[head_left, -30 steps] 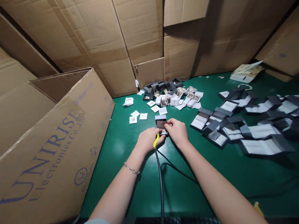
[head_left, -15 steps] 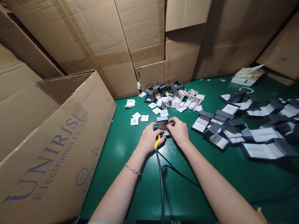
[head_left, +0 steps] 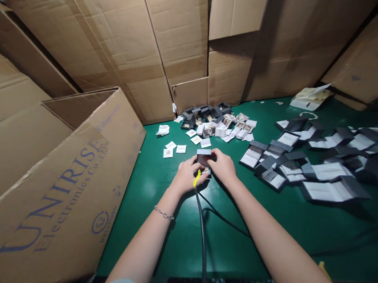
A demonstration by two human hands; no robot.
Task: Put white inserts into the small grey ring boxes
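A: What bounded your working room?

B: The printed carton (head_left: 113, 173) walled your left side, upright cardboard (head_left: 129, 41) closed the far edge, and the open dark boxes (head_left: 329, 172) occupied your right. Bare green desk (head_left: 230, 251) lay between your arms, crossed by black cable strands (head_left: 202, 236). The free strip beside your left hand (head_left: 185, 176) was wider than that beside your right hand (head_left: 223, 167).

A: And your grip?

B: Your left hand grasped the small dark box (head_left: 204, 158) at its left and base; your right hand pinched the right of its lid (head_left: 203, 151). The box stood near mid-desk, just short of the loose white cards (head_left: 181, 149).

A: What differed from half a second earlier?

B: The lid had tipped toward you, concealing most of the inside shown then.

A: The counts?

B: One box in your hands, one printed carton, two cable strands, six loose flat cards. The open boxes overlapped and blurred; their total could not be told, nor could that of the far heap (head_left: 220, 122).
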